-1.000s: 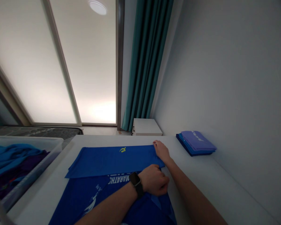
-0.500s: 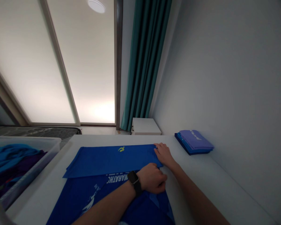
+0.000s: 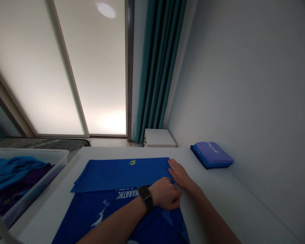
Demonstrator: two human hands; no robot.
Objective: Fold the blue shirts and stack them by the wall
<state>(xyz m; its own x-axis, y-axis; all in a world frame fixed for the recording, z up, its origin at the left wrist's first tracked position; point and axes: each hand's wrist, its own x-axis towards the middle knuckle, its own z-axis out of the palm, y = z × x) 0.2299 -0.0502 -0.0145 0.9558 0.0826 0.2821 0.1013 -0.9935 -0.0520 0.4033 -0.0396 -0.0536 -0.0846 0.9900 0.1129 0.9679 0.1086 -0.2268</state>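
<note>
A blue marathon T-shirt (image 3: 127, 174) lies on the white table, its far part folded over into a lighter blue band with a small yellow logo. White lettering shows on the darker cloth below the fold. My left hand (image 3: 166, 194), with a black watch on the wrist, reaches across the shirt and is closed at its right edge. Its fingertips are tucked under, and the cloth seems to be in them. Just beyond it, my right hand (image 3: 180, 173) lies with fingers stretched out on the right end of the folded band.
A translucent bin (image 3: 59, 162) of crumpled blue and purple clothes stands at the left. Against the wall on the right rests a stack of folded shirts (image 3: 212, 155), purple on top. Past the far edge of the table (image 3: 218, 196) are a white cabinet (image 3: 159, 138) and a teal curtain (image 3: 159, 67).
My right hand has slid slightly toward me along the right end of the folded band, its fingers now straighter. My left hand stays in place. The view has shifted slightly.
</note>
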